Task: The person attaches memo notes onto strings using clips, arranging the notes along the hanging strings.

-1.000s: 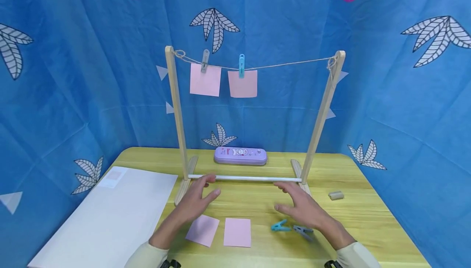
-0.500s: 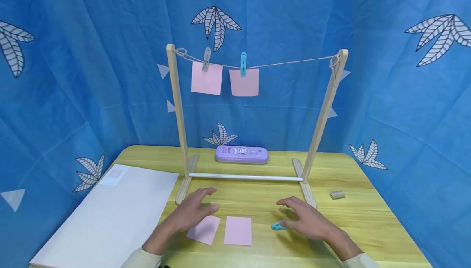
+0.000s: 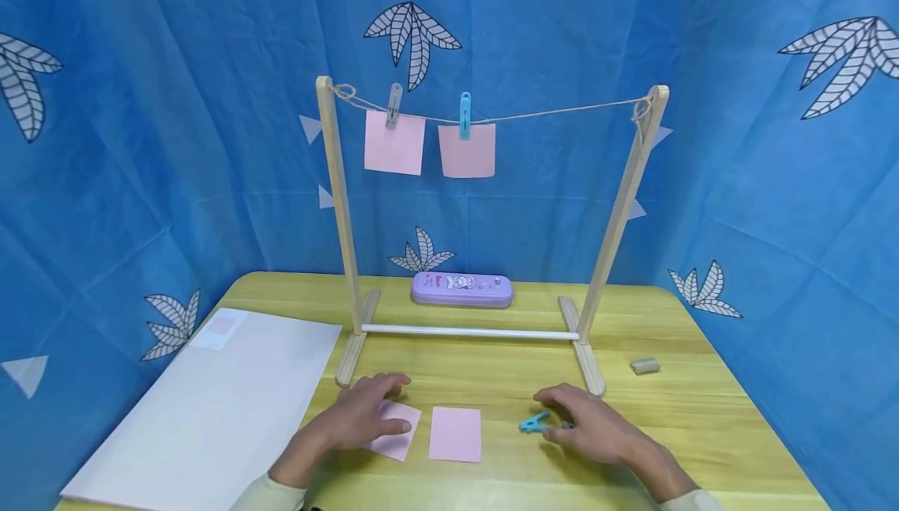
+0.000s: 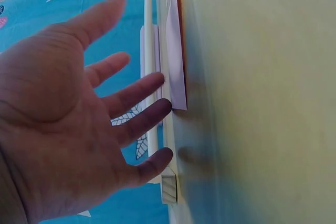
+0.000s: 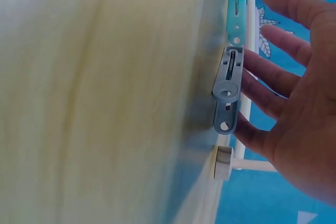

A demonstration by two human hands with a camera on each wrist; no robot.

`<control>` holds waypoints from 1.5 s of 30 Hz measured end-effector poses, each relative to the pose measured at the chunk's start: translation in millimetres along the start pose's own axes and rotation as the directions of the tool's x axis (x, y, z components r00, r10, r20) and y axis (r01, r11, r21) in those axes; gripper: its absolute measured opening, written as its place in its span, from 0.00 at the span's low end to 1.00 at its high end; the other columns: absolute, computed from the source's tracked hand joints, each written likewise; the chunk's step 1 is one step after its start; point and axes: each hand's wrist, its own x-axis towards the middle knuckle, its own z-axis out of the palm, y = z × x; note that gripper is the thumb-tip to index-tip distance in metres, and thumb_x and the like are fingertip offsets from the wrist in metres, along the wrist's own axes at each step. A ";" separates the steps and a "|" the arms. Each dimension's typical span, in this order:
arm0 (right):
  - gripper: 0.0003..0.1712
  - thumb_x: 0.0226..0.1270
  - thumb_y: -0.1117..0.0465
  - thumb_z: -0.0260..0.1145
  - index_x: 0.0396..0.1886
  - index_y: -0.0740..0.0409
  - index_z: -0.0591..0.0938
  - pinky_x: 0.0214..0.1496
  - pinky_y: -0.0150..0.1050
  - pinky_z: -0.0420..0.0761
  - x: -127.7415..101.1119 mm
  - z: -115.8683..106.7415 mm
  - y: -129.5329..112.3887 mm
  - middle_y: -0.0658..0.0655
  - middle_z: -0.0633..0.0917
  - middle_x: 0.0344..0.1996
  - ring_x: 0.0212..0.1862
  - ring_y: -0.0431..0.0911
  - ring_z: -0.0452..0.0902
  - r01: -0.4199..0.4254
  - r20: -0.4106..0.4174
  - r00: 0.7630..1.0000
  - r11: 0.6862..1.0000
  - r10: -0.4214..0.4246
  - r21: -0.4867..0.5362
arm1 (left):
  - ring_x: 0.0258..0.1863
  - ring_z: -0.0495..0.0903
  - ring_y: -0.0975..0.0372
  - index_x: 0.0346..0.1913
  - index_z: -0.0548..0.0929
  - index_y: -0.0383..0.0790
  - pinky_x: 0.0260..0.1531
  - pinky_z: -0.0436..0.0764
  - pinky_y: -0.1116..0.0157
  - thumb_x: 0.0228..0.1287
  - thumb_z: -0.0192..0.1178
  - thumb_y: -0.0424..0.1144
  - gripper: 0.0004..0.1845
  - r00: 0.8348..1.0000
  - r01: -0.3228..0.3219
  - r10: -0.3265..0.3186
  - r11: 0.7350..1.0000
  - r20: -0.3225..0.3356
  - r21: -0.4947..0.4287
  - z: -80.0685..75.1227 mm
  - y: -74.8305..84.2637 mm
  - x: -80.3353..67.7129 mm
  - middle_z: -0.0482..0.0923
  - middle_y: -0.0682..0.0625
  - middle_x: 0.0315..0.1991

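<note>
Two hands reach over the table [image 3: 485, 487], placed here by clock face in the head view. The left hand [image 3: 361, 416], at seven o'clock, has its fingers spread apart and covers part of a tilted pink sheet [image 3: 395, 446]; I cannot tell whether they touch. A squarer pink sheet [image 3: 455, 434] lies at that hand's three o'clock. The right hand [image 3: 590, 421], at five, also has its fingers apart. A turquoise clip [image 3: 532, 424] lies at its nine o'clock, and a grey clip [image 5: 229, 80] sits right by its fingers, contact unclear. At eleven and twelve o'clock, two pegged sheets [image 3: 395, 150] hang from a string [image 3: 555, 111]. A white board [image 3: 204, 409] lies at eight.
</note>
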 end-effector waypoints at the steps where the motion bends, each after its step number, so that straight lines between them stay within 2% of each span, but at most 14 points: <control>1: 0.27 0.64 0.46 0.66 0.60 0.52 0.77 0.57 0.45 0.77 0.2 -0.2 0.6 0.48 0.80 0.53 0.55 0.45 0.76 0.006 0.003 1.000 1.000 -0.006 -0.002 | 0.61 0.70 0.47 0.66 0.70 0.45 0.55 0.62 0.32 0.56 0.68 0.53 0.35 1.000 0.009 -0.009 1.000 0.006 0.007 -0.4 0.0 -0.5 0.77 0.45 0.59; 5: 0.24 0.63 0.50 0.67 0.57 0.53 0.78 0.55 0.43 0.78 1.4 -0.9 2.7 0.48 0.81 0.51 0.52 0.44 0.77 0.036 0.003 0.999 0.999 -0.036 -0.010 | 0.59 0.70 0.49 0.64 0.72 0.47 0.54 0.63 0.33 0.52 0.71 0.48 0.35 0.998 0.055 -0.057 0.995 0.023 0.086 -1.8 -2.4 -1.4 0.75 0.48 0.59; 10: 0.19 0.62 0.53 0.69 0.52 0.49 0.81 0.51 0.41 0.78 2.3 -2.7 5.1 0.46 0.80 0.49 0.51 0.43 0.76 0.034 0.018 0.999 0.999 -0.034 -0.022 | 0.53 0.70 0.56 0.56 0.77 0.49 0.51 0.66 0.40 0.48 0.73 0.47 0.30 0.995 0.094 -0.098 0.979 0.011 0.183 -4.2 -6.8 -1.1 0.75 0.53 0.56; 16: 0.16 0.61 0.56 0.69 0.49 0.48 0.82 0.48 0.41 0.78 1.0 -6.1 5.7 0.47 0.79 0.48 0.49 0.46 0.76 0.035 0.042 0.999 0.999 -0.034 -0.019 | 0.49 0.68 0.60 0.53 0.79 0.48 0.46 0.67 0.49 0.47 0.75 0.46 0.28 0.995 0.095 -0.099 0.975 0.010 0.199 -5.6 -8.2 -1.9 0.74 0.55 0.54; 20: 0.15 0.60 0.58 0.70 0.48 0.47 0.83 0.47 0.40 0.77 0.6 -7.2 4.7 0.48 0.78 0.47 0.48 0.46 0.74 0.045 0.034 0.998 0.998 -0.044 -0.039 | 0.49 0.69 0.59 0.49 0.80 0.47 0.46 0.68 0.49 0.45 0.76 0.46 0.26 0.996 0.086 -0.088 0.973 0.003 0.214 -3.8 -9.5 -1.6 0.73 0.54 0.51; 24: 0.15 0.59 0.60 0.70 0.47 0.47 0.83 0.45 0.38 0.76 2.3 -7.8 4.9 0.47 0.77 0.46 0.47 0.45 0.73 0.045 0.023 0.999 0.998 -0.044 -0.051 | 0.46 0.69 0.59 0.43 0.80 0.47 0.45 0.68 0.49 0.42 0.76 0.46 0.24 0.996 0.092 -0.091 0.970 -0.017 0.227 -3.2 -9.5 0.8 0.73 0.54 0.45; 34: 0.15 0.59 0.60 0.70 0.47 0.46 0.84 0.44 0.38 0.75 2.8 -2.7 4.6 0.46 0.77 0.44 0.46 0.43 0.73 0.047 0.006 0.999 0.997 -0.046 -0.068 | 0.39 0.65 0.61 0.31 0.77 0.49 0.41 0.64 0.53 0.41 0.76 0.42 0.16 0.992 0.117 -0.122 0.975 0.018 0.191 -4.2 -8.0 1.7 0.71 0.57 0.34; 38: 0.14 0.59 0.60 0.70 0.46 0.45 0.84 0.44 0.38 0.75 3.1 -3.4 4.4 0.45 0.77 0.44 0.45 0.43 0.72 0.039 0.006 0.999 0.997 -0.039 -0.070 | 0.34 0.67 0.62 0.33 0.74 0.51 0.41 0.63 0.54 0.41 0.74 0.39 0.18 0.994 0.095 -0.104 0.981 0.044 0.168 -3.0 -8.7 2.9 0.71 0.57 0.28; 41: 0.13 0.59 0.59 0.70 0.45 0.46 0.84 0.44 0.37 0.75 4.0 -3.9 4.9 0.45 0.77 0.43 0.45 0.42 0.73 0.036 0.000 0.999 0.997 -0.036 -0.064 | 0.31 0.70 0.64 0.39 0.72 0.52 0.41 0.65 0.55 0.42 0.74 0.39 0.22 0.996 0.067 -0.075 0.985 0.049 0.161 -2.1 -9.7 3.5 0.74 0.58 0.29; 43: 0.12 0.60 0.59 0.69 0.45 0.47 0.83 0.44 0.37 0.76 4.2 -3.9 5.3 0.44 0.78 0.42 0.45 0.41 0.73 0.033 -0.009 0.999 0.997 -0.034 -0.065 | 0.31 0.73 0.64 0.43 0.72 0.51 0.39 0.70 0.57 0.47 0.72 0.38 0.22 0.998 0.041 -0.048 0.990 0.048 0.135 -1.9 -10.4 3.8 0.76 0.56 0.31; 45: 0.12 0.60 0.57 0.69 0.45 0.48 0.83 0.46 0.37 0.76 4.0 -3.6 6.0 0.44 0.79 0.41 0.45 0.40 0.73 0.027 -0.024 0.999 0.997 -0.029 -0.074 | 0.33 0.75 0.64 0.48 0.73 0.49 0.37 0.74 0.59 0.56 0.66 0.37 0.18 0.998 0.012 -0.017 0.995 0.053 0.097 -1.7 -11.7 4.5 0.78 0.53 0.35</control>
